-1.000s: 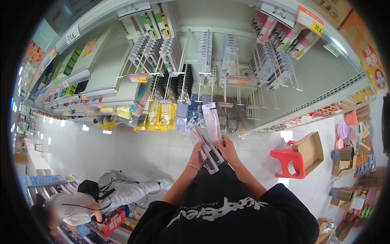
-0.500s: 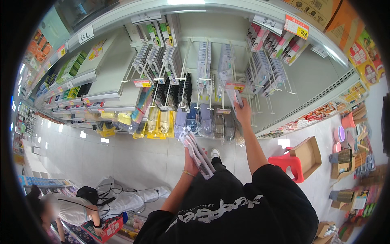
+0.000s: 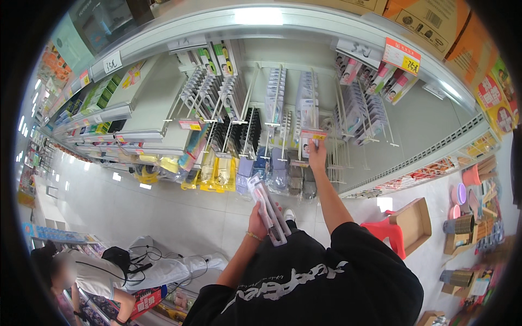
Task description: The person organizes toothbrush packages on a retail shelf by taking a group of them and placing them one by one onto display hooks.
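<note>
In front of my body, my left hand [image 3: 258,221] is closed round a small stack of clear blister packs [image 3: 267,211] with long, slim, dark-edged items inside; their exact kind is too small to tell. My right arm reaches up to the rack, and my right hand [image 3: 317,155] grips the lower end of a white blister pack [image 3: 306,148]. This pack stands upright at the end of a display hook, partly covered by a red-and-yellow price tag [image 3: 314,134]. Directly behind it hangs a row of similar clear packs [image 3: 308,87].
More hooks carry clear packs [image 3: 275,95], black packs [image 3: 251,130] and bagged grey and blue goods [image 3: 279,173]. A shelf edge [image 3: 255,17] runs overhead. At right, a red stool [image 3: 387,231] bears an open cardboard box [image 3: 411,228]. Another person [image 3: 95,271] bends at lower left.
My right hand has moved slightly left and down, bringing its pack from a tilt to upright at the hook behind the price tag. My left hand keeps its stack, nearly unmoved.
</note>
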`<state>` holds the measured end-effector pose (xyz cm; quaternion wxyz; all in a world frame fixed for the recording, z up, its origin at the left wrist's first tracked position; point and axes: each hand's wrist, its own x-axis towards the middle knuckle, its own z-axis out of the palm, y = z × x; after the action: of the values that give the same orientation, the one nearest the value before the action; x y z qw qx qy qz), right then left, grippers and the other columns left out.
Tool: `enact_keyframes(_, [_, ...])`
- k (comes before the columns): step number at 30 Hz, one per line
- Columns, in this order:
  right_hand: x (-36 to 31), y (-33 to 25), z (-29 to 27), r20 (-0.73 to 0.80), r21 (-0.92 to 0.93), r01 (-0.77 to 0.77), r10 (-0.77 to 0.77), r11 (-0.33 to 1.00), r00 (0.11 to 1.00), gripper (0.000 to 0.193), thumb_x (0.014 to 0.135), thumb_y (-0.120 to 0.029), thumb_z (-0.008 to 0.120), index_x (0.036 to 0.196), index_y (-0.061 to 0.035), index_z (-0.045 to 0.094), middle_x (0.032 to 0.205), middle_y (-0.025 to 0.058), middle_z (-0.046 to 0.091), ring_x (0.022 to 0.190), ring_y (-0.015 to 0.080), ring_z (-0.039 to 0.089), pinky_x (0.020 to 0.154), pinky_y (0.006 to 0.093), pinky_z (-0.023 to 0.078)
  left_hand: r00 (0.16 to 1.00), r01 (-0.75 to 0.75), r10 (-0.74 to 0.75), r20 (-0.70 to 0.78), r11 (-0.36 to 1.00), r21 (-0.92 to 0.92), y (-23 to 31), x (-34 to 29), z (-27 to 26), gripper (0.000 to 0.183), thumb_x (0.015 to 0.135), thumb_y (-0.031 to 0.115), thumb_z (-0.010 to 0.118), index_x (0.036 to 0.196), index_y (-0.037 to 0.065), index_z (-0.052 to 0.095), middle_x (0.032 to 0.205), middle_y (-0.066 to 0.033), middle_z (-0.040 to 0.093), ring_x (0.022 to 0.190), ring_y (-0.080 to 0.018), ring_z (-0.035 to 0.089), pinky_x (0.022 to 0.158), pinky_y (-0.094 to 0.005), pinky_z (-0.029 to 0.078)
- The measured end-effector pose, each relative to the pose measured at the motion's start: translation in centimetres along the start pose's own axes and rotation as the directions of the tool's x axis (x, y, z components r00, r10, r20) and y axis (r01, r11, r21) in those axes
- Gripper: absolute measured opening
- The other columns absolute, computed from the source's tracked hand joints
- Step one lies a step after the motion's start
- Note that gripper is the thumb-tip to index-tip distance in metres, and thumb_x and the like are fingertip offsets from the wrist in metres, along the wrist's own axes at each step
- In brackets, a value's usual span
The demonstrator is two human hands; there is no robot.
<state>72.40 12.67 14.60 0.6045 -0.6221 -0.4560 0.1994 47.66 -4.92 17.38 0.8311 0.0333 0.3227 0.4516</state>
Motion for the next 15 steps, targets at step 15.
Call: enact_keyframes(15, [5.1, 3.2, 4.6, -0.001, -0.179, 0.139, -0.141, 0.974, 0.990, 0.052, 0.081, -0.017, 0.054, 0.127, -0.0074, 0.033, 0.098, 0.0203, 0.058, 0.087, 0.0371, 0.057, 0.073, 0.0440, 0.045, 0.988, -0.151, 0.149, -0.027, 0.984, -0.089, 1.0, -0.9, 0.8, 0.056, 0.086, 0.044, 0.035, 0.123, 0.002, 0.037, 0.109, -0.0200, 0.051, 0.101, -0.0357, 0.051, 0.084, -0.0443, 0.043])
